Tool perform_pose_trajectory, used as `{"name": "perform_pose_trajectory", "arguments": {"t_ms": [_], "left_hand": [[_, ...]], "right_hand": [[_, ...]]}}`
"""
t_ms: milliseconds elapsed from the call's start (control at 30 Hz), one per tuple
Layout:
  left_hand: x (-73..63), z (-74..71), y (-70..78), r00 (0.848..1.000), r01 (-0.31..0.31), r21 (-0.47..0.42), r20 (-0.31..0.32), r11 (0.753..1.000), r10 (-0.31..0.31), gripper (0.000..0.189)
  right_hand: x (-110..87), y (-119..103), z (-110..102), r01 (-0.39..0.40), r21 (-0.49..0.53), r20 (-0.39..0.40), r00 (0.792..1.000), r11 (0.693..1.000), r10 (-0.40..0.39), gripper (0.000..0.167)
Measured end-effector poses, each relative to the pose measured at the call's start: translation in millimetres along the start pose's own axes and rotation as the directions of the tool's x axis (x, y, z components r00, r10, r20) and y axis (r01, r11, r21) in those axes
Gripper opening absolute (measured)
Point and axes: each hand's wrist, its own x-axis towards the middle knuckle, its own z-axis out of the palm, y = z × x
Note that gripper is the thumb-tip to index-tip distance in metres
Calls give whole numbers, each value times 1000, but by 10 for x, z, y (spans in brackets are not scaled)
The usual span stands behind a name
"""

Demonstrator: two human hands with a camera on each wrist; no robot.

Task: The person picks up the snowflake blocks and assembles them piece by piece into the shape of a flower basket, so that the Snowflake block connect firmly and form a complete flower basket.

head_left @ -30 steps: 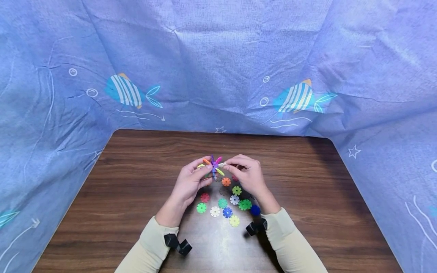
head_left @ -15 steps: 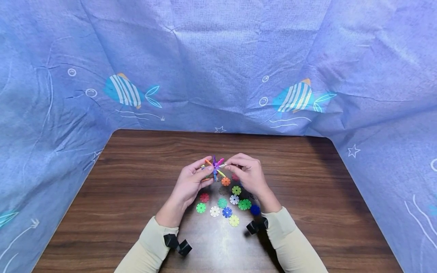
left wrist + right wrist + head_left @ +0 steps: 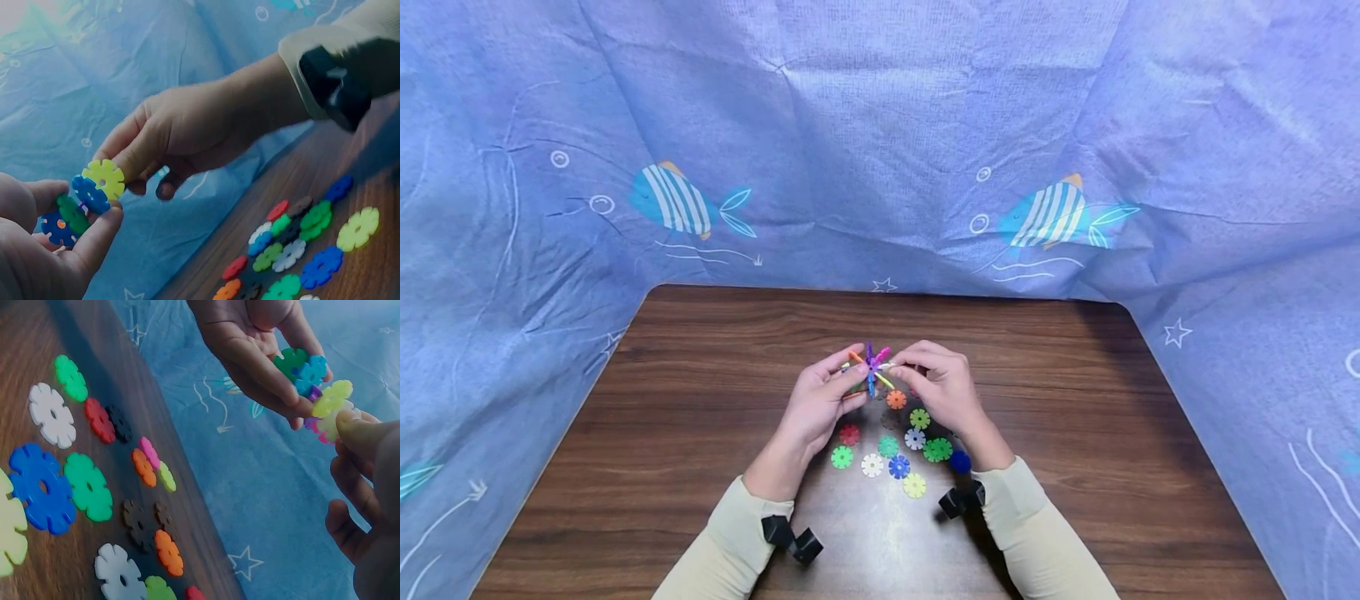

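Observation:
In the head view my left hand point(image 3: 820, 396) holds a cluster of interlocked plastic snowflake discs point(image 3: 872, 365) above the table, thumb and fingers around its left side. The discs stick out from a purple middle like spokes. My right hand point(image 3: 946, 385) pinches a whitish disc point(image 3: 329, 422) on the cluster's right side, between thumb and forefinger. Just beside it in the right wrist view are a yellow disc point(image 3: 333, 398) and a light blue disc point(image 3: 310, 375). The left wrist view shows a blue disc point(image 3: 90, 194) near my left thumb; my left fingers hide part of the cluster.
Loose notched discs lie on the wooden table point(image 3: 700, 433) below and in front of my hands, among them a blue disc point(image 3: 899, 467), a yellow disc point(image 3: 914, 486), a red disc point(image 3: 849, 434) and overlapping green discs point(image 3: 937, 450). A blue fish-print cloth point(image 3: 880, 167) hangs behind the table.
The cluster has turned slightly in my left hand. My right hand has shifted a little to the left, still pinching the whitish disc. The loose discs lie as before.

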Motion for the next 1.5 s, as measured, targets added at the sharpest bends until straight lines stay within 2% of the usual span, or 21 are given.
{"name": "perform_pose_trajectory", "arguments": {"t_ms": [100, 200, 367, 533, 667, 867, 933, 1033, 1200, 1333, 1500], "left_hand": [[-9, 27, 7, 1000, -28, 0, -12, 1000, 28, 49], [-7, 47, -4, 998, -59, 17, -18, 998, 59, 53], [14, 30, -32, 998, -63, 54, -18, 997, 64, 54], [13, -12, -38, 999, 2, 32, 45, 999, -4, 42], [-1, -61, -33, 994, 59, -3, 87, 998, -59, 35], [39, -112, -49, 974, 142, -42, 184, 989, -132, 43], [58, -111, -58, 972, 151, -57, 191, 987, -138, 41], [74, -96, -66, 978, 139, -51, 164, 989, -129, 32], [75, -81, -71, 991, 102, -53, 95, 993, -97, 13], [72, -77, -57, 995, 81, -73, 71, 994, -76, 7], [48, -78, -27, 997, 66, -87, 52, 994, -61, 9]], "right_hand": [[10, -13, 11, 8, -18, -37, 999, 1000, -8, 7], [21, 1, 15, 50, -25, -56, 997, 998, -51, 7], [32, 18, 3, 82, -14, -28, 996, 997, -82, 7], [2, 30, -19, -7, 8, 32, 999, 1000, 6, 9], [-14, 52, -11, -93, 57, 77, 993, 994, 88, 9], [1, 69, -30, -135, 75, 129, 984, 988, 125, 5], [15, 68, -69, -145, 59, 150, 979, 988, 135, 7], [53, 80, -181, -169, 6, 185, 969, 986, 165, 14], [122, 205, -462, -207, -161, 256, 935, 965, 244, 24], [101, 407, -645, -225, -325, 322, 887, 919, 331, 26], [2, 608, -769, -191, -469, 406, 821, 862, 402, 25]]}}
